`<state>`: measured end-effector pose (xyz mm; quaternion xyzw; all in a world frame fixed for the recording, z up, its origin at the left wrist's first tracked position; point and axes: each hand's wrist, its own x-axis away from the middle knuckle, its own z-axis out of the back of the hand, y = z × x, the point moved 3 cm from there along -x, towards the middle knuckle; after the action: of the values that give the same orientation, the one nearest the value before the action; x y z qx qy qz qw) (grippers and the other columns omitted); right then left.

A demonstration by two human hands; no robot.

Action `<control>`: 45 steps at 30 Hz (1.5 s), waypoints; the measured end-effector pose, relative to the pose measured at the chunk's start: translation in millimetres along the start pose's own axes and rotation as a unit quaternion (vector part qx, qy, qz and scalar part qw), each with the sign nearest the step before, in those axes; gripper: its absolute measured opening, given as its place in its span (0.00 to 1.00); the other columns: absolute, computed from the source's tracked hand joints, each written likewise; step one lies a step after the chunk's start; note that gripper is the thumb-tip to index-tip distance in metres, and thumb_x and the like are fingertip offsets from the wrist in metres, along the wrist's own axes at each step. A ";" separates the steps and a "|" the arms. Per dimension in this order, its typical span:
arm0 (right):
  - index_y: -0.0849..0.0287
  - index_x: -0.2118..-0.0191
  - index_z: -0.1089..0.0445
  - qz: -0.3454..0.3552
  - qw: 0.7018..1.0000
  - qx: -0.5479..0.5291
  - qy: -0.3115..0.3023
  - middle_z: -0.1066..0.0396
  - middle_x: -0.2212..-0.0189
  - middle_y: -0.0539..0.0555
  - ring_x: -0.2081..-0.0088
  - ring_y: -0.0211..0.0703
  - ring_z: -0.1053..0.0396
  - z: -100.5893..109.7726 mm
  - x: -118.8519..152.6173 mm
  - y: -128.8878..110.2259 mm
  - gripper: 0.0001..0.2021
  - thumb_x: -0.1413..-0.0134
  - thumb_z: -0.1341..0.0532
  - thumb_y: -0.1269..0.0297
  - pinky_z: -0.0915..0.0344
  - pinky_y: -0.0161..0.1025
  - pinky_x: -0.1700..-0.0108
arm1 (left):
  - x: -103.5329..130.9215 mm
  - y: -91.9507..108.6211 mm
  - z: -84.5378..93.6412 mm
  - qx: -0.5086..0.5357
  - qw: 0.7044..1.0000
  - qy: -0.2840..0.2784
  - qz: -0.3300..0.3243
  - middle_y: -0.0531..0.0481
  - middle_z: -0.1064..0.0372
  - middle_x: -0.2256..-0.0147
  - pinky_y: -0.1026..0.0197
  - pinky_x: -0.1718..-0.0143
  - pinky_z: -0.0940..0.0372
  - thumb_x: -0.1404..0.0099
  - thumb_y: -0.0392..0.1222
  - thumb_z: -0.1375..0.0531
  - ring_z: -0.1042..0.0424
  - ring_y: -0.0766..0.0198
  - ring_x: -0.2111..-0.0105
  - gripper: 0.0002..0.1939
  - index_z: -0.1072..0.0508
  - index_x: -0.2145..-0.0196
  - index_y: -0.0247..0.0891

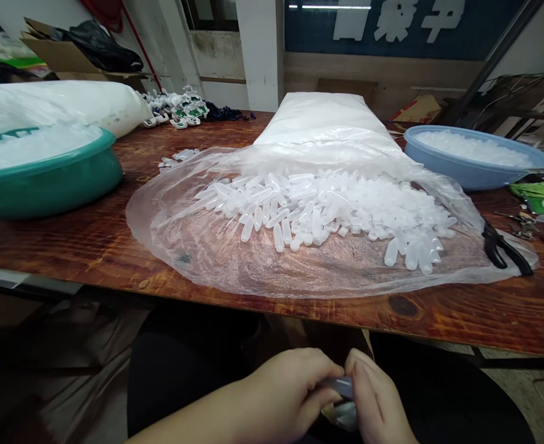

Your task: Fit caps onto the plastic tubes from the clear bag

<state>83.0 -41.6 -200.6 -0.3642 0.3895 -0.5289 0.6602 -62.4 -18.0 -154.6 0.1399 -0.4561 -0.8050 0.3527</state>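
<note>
Over my lap, below the table's edge, my two hands meet. My left hand (297, 391) is closed, with thumb and fingers pinching a small translucent plastic tube (341, 387). Against the tube's other end, the curled fingers of my right hand (376, 401) are closed too; their tips are partly hidden. Another pale, shiny piece (346, 414) shows just under the tube, too shadowed to name. In front of me, a pile of similar white translucent tubes (309, 203) spreads from the mouth of a clear plastic bag (198, 259) on the wooden table.
A green basin (87, 166) of white pieces stands left, beside a full white sack (91, 102). At right are a blue basin (466, 172) of white pieces and black-handled cutters (506, 250) lying on the bag. The table's front edge (327, 317) lies just beyond my hands.
</note>
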 end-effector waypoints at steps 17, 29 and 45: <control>0.55 0.52 0.35 0.060 0.862 0.498 -0.072 0.35 0.59 0.58 0.63 0.48 0.32 46.0 -144.2 -75.4 0.14 0.43 0.49 0.71 0.41 0.37 0.69 | -16.1 11.1 26.0 -0.157 0.975 -0.123 -0.097 0.45 0.33 0.52 0.61 0.55 0.36 0.43 0.29 0.48 0.32 0.59 0.55 0.24 0.37 0.47 0.35; 0.59 0.54 0.34 0.043 0.905 0.413 -0.088 0.34 0.57 0.58 0.57 0.46 0.33 29.4 -173.2 -55.7 0.11 0.40 0.49 0.68 0.40 0.38 0.58 | -61.9 -28.1 156.8 -0.466 0.880 -0.033 0.085 0.34 0.61 0.39 0.49 0.44 0.52 0.47 0.33 0.46 0.59 0.45 0.40 0.39 0.54 0.39 0.31; 0.62 0.60 0.33 0.013 0.939 0.342 -0.019 0.31 0.60 0.60 0.58 0.50 0.32 46.8 -162.9 -64.3 0.08 0.44 0.43 0.66 0.39 0.41 0.59 | -60.5 -27.7 131.9 -0.483 0.870 0.028 0.093 0.34 0.47 0.42 0.50 0.47 0.45 0.41 0.27 0.59 0.45 0.51 0.44 0.30 0.46 0.41 0.29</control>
<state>76.1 110.3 -102.0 -0.1213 0.1767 -0.6147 0.7591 -103.6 117.2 -111.6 -0.0682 -0.0114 -0.8839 0.4626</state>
